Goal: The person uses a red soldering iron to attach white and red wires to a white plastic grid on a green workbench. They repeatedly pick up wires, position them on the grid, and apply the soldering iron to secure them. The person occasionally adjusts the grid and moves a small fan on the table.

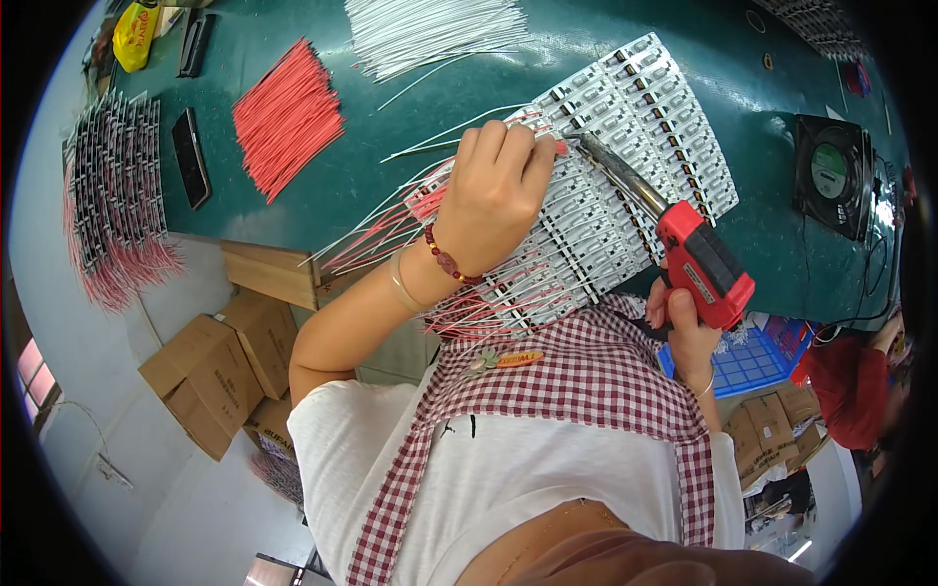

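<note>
My left hand (493, 190) is closed in a pinch over a panel of white circuit boards (689, 127). Its fingertips are hidden, and a small red piece shows beside them. My right hand (684, 327) grips a red and black soldering gun (705, 264) by its handle. The metal barrel slants up and left, its tip at the panel close beside my left fingers. Red and white wires (376, 234) stick out from the panel's left side, passing under my left hand and wrist. More wired rows lie along the panel's near edge, by my checked apron (567, 376).
Loose red wires (288, 122) and white wires (435, 34) lie on the green table (357, 190). A phone (191, 158) and stacked wired boards (115, 186) sit left. A black fan (832, 176) stands right, above a blue basket (747, 359) and a person's red sleeve (842, 391).
</note>
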`<state>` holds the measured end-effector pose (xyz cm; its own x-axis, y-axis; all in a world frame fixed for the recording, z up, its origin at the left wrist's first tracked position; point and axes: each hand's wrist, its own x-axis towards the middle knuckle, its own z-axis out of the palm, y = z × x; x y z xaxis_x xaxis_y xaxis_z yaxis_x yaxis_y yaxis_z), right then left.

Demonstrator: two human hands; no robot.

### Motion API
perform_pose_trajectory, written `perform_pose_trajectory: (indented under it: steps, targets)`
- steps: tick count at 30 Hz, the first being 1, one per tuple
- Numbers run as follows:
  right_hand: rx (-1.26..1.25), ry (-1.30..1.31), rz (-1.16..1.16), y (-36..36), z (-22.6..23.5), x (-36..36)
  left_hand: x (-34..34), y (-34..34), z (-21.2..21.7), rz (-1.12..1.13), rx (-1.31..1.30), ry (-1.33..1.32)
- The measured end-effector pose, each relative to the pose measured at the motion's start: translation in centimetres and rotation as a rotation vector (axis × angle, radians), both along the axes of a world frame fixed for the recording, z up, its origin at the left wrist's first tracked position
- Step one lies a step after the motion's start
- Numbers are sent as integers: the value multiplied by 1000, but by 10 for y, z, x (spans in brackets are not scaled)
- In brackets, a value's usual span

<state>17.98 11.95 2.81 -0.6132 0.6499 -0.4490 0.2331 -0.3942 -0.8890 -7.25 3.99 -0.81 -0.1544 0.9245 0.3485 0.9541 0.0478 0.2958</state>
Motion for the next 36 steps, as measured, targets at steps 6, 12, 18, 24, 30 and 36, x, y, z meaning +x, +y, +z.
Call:
perform_pose_trajectory:
  steps: [6, 12, 18, 24, 30, 36]
  targets:
    - [90, -77, 82, 1, -8, 8, 1, 1, 2, 12, -19, 1]
    - [248, -121, 73, -8, -14, 11, 2, 1, 2, 11, -32, 13]
    - [182, -4, 17, -1, -2, 9, 3, 2, 3, 4, -41, 82]
    - [156, 21, 9, -3, -3, 11, 2, 1, 2, -17, -41, 76]
    - [26, -8, 30, 1, -1, 5, 3, -2, 2, -9, -7, 25]
    - [162, -123, 55, -3, -11, 8, 3, -2, 1, -2, -12, 7]
